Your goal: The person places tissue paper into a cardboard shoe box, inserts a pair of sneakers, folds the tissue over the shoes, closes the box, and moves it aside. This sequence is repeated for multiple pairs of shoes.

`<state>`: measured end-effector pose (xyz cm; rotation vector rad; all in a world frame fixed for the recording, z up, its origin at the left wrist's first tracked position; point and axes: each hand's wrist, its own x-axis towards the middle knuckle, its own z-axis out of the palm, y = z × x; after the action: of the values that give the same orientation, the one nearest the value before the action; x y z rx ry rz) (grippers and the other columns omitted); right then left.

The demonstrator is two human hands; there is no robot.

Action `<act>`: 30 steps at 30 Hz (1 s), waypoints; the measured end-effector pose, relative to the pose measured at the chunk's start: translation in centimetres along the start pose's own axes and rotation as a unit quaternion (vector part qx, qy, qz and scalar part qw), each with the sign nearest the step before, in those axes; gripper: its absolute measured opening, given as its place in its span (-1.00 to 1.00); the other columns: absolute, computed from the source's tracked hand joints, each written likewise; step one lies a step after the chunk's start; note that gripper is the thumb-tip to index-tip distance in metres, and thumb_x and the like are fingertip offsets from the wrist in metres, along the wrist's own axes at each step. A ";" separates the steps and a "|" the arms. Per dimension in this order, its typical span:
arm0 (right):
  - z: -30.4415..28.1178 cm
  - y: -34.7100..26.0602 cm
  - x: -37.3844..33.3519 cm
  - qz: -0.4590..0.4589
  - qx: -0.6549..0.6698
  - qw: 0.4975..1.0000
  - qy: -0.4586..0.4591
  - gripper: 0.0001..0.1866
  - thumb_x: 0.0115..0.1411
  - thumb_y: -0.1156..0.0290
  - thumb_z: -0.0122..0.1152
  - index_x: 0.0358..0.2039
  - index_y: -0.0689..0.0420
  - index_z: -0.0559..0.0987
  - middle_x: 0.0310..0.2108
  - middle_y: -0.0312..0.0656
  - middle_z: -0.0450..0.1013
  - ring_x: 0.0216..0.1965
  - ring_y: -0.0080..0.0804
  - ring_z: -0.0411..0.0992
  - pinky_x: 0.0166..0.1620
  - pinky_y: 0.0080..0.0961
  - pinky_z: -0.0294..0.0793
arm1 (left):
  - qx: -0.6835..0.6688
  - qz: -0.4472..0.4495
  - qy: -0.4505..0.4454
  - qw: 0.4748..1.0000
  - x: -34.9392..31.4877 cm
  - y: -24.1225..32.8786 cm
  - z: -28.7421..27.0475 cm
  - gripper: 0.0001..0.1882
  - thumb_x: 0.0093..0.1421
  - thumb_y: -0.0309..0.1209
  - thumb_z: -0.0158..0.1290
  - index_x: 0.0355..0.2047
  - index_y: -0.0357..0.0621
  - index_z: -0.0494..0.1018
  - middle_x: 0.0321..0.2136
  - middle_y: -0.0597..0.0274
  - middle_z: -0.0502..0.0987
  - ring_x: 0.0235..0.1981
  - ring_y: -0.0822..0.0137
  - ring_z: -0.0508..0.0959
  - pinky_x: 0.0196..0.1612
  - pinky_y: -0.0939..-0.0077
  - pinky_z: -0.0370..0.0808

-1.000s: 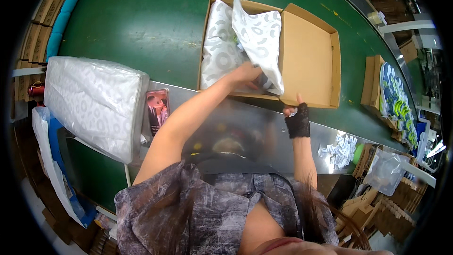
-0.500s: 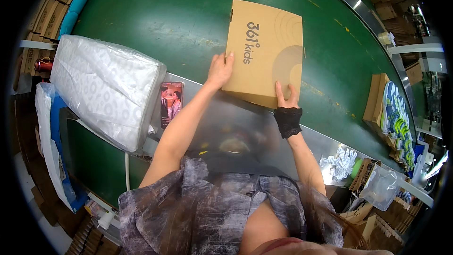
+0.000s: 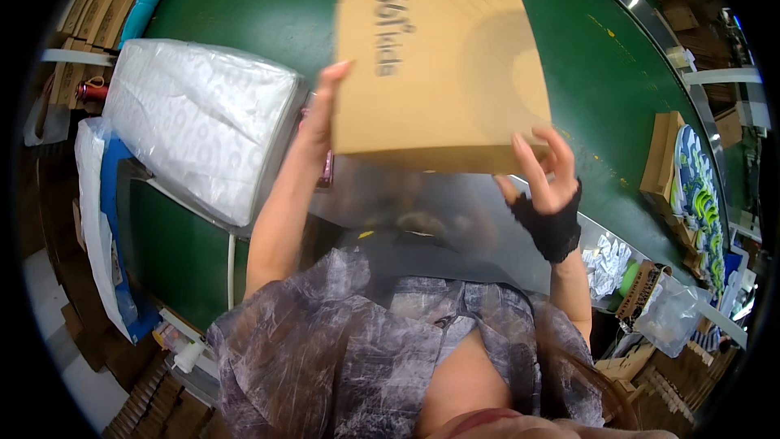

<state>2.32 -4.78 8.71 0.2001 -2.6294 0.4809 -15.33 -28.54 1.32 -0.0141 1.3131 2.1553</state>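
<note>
A brown cardboard box (image 3: 443, 57) with dark printing is raised close in front of me, lifted above the green work surface (image 3: 244, 12). My left hand (image 3: 319, 110) grips its left side, the fingers partly behind it. At the lower right corner, my right hand (image 3: 548, 171), in a black lace wrist cuff (image 3: 548, 223), has its fingers against the front face and its thumb below the bottom edge. The box is slightly smeared by motion. Behind my left wrist, a phone (image 3: 327, 169) shows only in part.
At left lies a plastic-wrapped stack of white printed sheets (image 3: 203, 126). On the right, an open carton holds several blue-and-green patterned pieces (image 3: 697, 187). Small white crumpled packets (image 3: 605, 264) lie near a clear plastic bag (image 3: 666, 317). Cardboard boxes (image 3: 106, 16) are stacked far left.
The cardboard box has come up off the green surface and closer to me, shifting left. My left hand moved left with it; my right hand slid out to its lower right corner.
</note>
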 end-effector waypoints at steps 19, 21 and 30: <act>10.1 -1.0 -16.3 0.485 0.555 0.675 0.038 -0.65 0.18 0.49 -0.10 0.00 0.22 0.29 -0.17 -0.11 0.42 -0.20 -0.47 0.41 -0.16 -0.68 0.34 | -0.208 -0.027 0.102 0.972 -17.9 -6.2 -9.1 -0.69 0.15 -0.36 -0.10 -0.15 -0.31 0.28 -0.25 -0.08 0.43 -0.20 0.06 0.47 -0.09 0.09 0.39; 9.3 -2.3 -14.2 0.468 0.551 0.690 0.032 -0.63 0.18 0.46 -0.08 0.02 0.21 0.27 -0.15 -0.10 0.42 -0.18 -0.44 0.40 -0.13 -0.63 0.33 | -0.106 -0.168 0.004 0.980 -15.4 -9.5 -2.5 -0.61 0.14 -0.38 -0.07 -0.08 -0.39 0.23 -0.20 -0.05 0.42 -0.20 0.09 0.47 -0.17 0.19 0.45; 6.2 -5.8 -12.9 0.459 0.557 0.691 0.033 -0.58 0.17 0.30 -0.03 0.04 0.13 0.29 -0.09 -0.17 0.39 -0.18 -0.55 0.33 -0.18 -0.60 0.28 | 0.023 -0.220 -0.201 0.954 -11.3 -15.7 7.8 -0.71 0.19 -0.30 -0.11 -0.25 -0.33 0.31 -0.42 0.15 0.45 -0.50 0.31 0.52 -0.45 0.43 0.52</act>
<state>12.47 -11.65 -0.67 -0.8028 -1.7716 2.2893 4.02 -22.66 -3.85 0.1327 1.0088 1.6407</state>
